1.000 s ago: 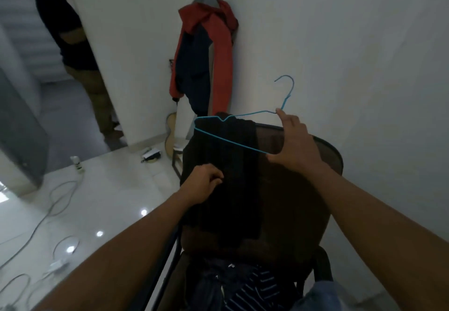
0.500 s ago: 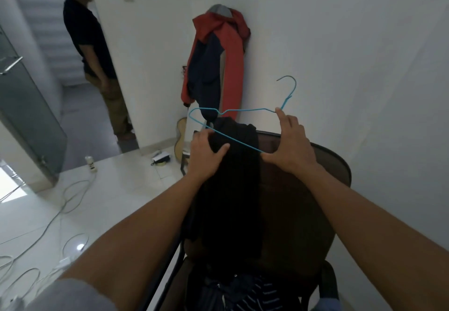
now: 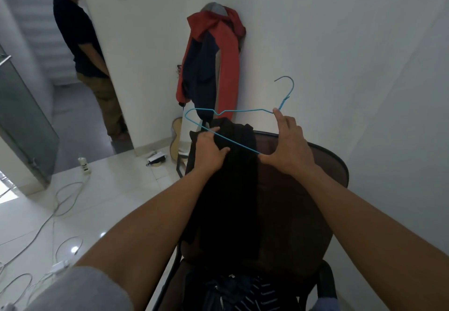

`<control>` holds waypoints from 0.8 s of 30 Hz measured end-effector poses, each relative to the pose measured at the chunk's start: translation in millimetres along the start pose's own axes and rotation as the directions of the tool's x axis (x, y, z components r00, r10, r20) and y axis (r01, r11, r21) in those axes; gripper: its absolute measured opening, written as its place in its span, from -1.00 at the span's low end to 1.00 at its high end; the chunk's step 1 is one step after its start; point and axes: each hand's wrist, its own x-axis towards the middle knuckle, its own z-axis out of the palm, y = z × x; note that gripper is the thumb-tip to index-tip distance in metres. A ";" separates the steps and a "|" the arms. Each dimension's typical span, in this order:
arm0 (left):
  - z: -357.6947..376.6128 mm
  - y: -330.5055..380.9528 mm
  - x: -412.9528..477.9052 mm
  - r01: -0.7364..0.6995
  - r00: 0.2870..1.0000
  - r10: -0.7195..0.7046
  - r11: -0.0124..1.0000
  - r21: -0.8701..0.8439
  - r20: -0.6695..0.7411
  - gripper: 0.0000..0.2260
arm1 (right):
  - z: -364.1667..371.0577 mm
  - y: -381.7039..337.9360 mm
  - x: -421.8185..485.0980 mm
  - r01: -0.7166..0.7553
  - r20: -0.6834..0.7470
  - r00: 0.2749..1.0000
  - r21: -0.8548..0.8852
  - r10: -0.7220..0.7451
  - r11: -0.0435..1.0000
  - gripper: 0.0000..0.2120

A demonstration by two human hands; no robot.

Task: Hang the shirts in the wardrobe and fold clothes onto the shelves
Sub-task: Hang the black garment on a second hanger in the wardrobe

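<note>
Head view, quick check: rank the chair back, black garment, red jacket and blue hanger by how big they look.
1. chair back, largest, though also nearest the camera.
2. black garment and red jacket look alike; the jacket hangs farther off, so no ranking.
3. blue hanger, smallest, thin wire.

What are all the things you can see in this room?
hanger: 1, blue wire, held above the chair back.
garment: 1, black, draped over the chair back.
chair: 1, dark brown, by the white wall.
clothes pile: 1, dark with stripes, on the chair seat.
jacket: 1, red and navy, hanging on the wall.
guitar: 1, tan, behind the chair, mostly hidden.
cables: several, white, on the floor at left.
other person: 1, dark top, tan trousers, in the doorway.
left hand: 1, grips the garment's top.
right hand: 1, holds the hanger between finger and thumb.
</note>
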 end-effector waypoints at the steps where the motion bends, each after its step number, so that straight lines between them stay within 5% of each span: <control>1: -1.2 -0.4 3.0 -0.001 0.999 0.000 0.999 0.034 0.049 -0.52 | 1.4 -0.2 -1.0 -0.002 0.003 1.000 -0.005 0.002 1.000 0.20; 7: 2.9 -26.3 -37.8 -0.293 0.920 0.262 0.954 0.067 0.293 -0.57 | 8.7 -0.9 -4.8 -0.024 0.021 0.999 -0.004 0.024 1.000 0.22; 10: 4.4 -36.5 -57.3 -0.328 0.875 0.270 0.941 0.081 0.403 -0.59 | 7.1 -3.6 -3.8 -0.019 0.019 1.000 -0.007 0.019 1.000 0.21; 12: 4.2 -39.6 -63.9 -0.296 0.894 0.256 0.954 0.054 0.367 -0.63 | 6.8 -5.6 -3.1 -0.012 0.008 1.000 0.000 0.012 1.000 0.21; 15: 1.2 -34.0 -64.6 -0.199 0.974 0.204 0.978 -0.060 0.097 -0.67 | 6.0 -7.7 -2.3 -0.009 0.006 1.000 0.026 0.009 1.000 0.21; 18: -4.4 -16.9 -52.9 0.027 0.997 -0.043 0.964 -0.263 -0.057 -0.47 | 4.1 -10.6 -2.0 -0.005 0.006 1.000 0.044 0.005 0.999 0.20; 21: 0.9 2.4 -41.7 0.191 0.982 -0.176 0.918 -0.349 0.074 -0.35 | 6.4 -14.6 -2.4 -0.009 0.024 1.000 0.107 0.006 0.994 0.21; 24: 15.9 15.0 -45.9 0.053 0.972 0.032 0.935 -0.351 0.232 -0.51 | 7.4 -20.9 -0.6 -0.037 0.040 0.999 0.279 0.027 0.960 0.17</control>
